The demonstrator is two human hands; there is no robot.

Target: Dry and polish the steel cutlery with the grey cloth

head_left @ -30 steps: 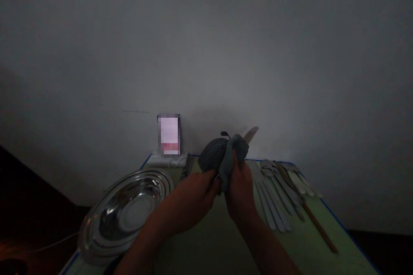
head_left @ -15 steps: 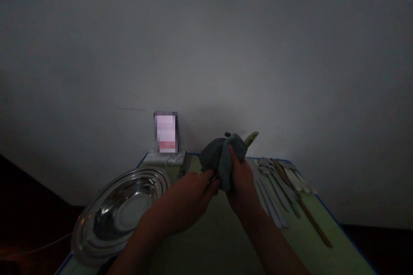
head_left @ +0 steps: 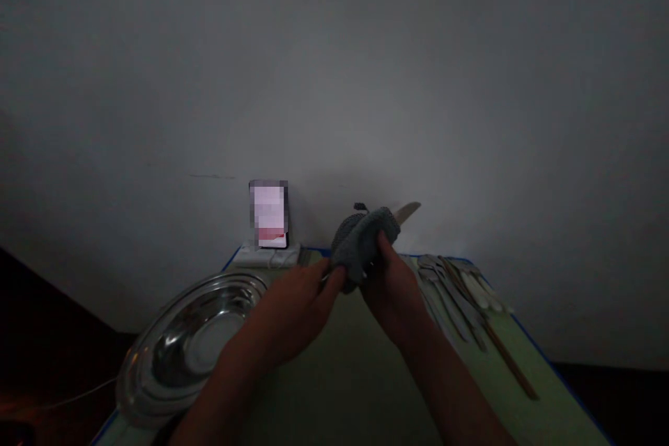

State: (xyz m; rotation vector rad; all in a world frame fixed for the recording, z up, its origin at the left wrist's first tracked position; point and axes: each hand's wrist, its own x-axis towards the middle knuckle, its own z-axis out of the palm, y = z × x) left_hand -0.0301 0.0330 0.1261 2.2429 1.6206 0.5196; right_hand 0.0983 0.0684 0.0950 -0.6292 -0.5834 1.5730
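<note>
A grey-blue cloth [head_left: 360,244] is bunched in front of me above the table, wrapped around a knife. The knife's blade [head_left: 408,212] sticks out of the cloth at the upper right, tip pointing away to the right. My right hand [head_left: 389,286] is closed around the cloth, thumb on top. Pinched in the fingers of my left hand [head_left: 308,296] is the knife's near end, of which only a small bright bit shows; these fingers also touch the cloth's lower left edge. Most of the knife is hidden by cloth and hands.
On the left stands a wide shiny metal basin [head_left: 193,348]. A lit phone [head_left: 270,216] leans upright behind a white block [head_left: 266,256]. Spoons and other metal cutlery [head_left: 449,300], a pair of wooden chopsticks [head_left: 509,359] and white-handled pieces [head_left: 478,290] lie on the right, before a wall.
The cloth has turned and been folded flatter over the knife. More of the blade shows at the upper right. My left hand has shifted slightly left.
</note>
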